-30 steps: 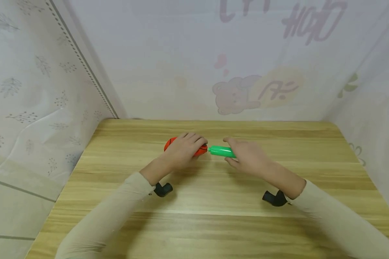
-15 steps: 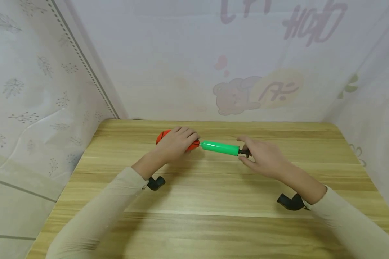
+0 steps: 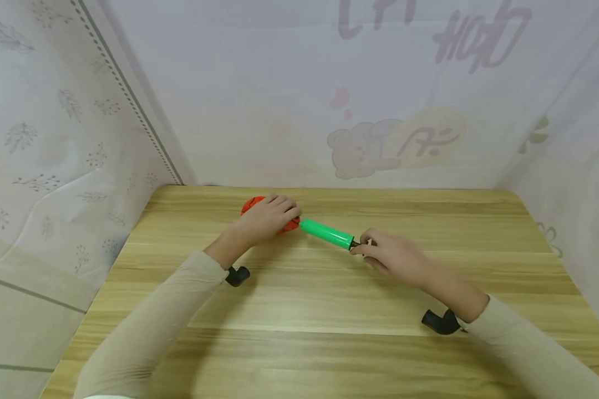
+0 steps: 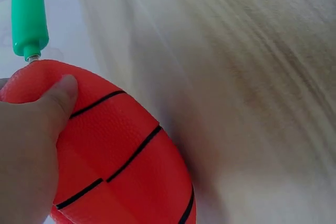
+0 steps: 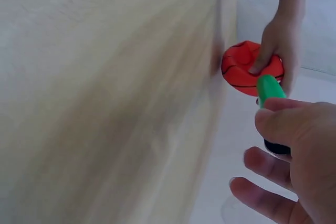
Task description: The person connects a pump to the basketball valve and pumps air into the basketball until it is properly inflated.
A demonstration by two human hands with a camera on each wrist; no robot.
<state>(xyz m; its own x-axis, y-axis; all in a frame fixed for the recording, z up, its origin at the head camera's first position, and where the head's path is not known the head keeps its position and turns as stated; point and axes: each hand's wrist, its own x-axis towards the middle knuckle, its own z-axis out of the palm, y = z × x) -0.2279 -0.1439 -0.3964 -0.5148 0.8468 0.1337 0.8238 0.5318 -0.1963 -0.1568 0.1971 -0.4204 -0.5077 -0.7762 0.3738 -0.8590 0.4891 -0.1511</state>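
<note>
My left hand (image 3: 267,219) grips a small red ball (image 4: 121,150) with black lines, thumb pressed into its skin. The ball looks soft and dented in the right wrist view. A green hand pump (image 3: 326,234) points at the ball, and its narrow tip meets the ball's edge beside my left thumb in the left wrist view. At the pump's other end, my right hand (image 3: 396,256) pinches the black part between thumb and forefinger. The other right fingers (image 5: 262,195) stand loose. Most of the black handle is hidden behind the right hand.
A wooden table (image 3: 299,354) lies under both hands. Pale printed sheeting (image 3: 259,100) rises behind it and at both sides. Black curved pieces (image 3: 440,322) are fixed at both wrists.
The right hand first moved right, exposing the black rod, then came back left and toward me, so the pump slants more. The left hand shifted left with the ball.
</note>
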